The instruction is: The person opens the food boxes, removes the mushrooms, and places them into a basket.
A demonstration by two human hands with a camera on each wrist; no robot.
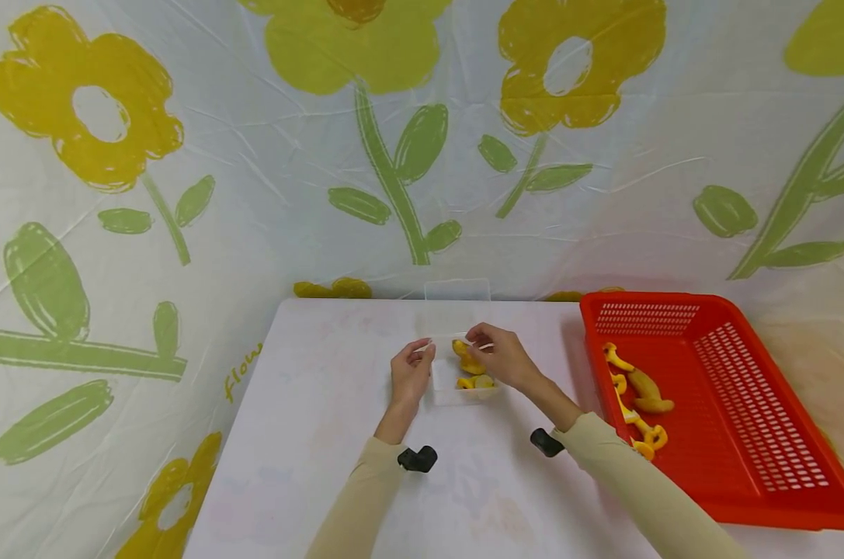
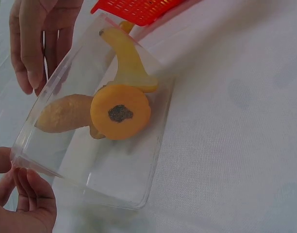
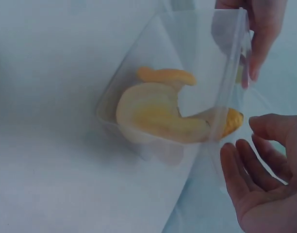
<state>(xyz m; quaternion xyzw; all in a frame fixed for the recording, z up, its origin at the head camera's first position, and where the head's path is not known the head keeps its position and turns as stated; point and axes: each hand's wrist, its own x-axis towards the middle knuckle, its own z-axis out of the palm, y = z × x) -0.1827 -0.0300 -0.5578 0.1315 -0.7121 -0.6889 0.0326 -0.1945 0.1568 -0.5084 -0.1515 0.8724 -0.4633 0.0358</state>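
A clear plastic box (image 1: 456, 398) stands on the table. Its left rim is pinched by my left hand (image 1: 411, 374) between thumb and fingers. Inside lie yellow mushrooms: an orange round cap with a dark centre (image 2: 134, 104), a pale curved one (image 2: 129, 60), and a tan one (image 2: 66, 114) leaning against the wall. In the right wrist view a mushroom's stem tip (image 3: 232, 122) pokes past the rim. Beside that tip is my right hand (image 1: 501, 357), its thumb and fingers apart and holding nothing. The hand hides part of the box in the head view.
To the right sits a red perforated basket (image 1: 729, 508) with several yellow mushrooms (image 1: 631, 419) and a tan one (image 1: 647, 390) along its left side. A clear lid (image 1: 456, 291) stands behind the box. A flowered cloth (image 1: 254, 155) hangs beyond the table (image 1: 289, 466).
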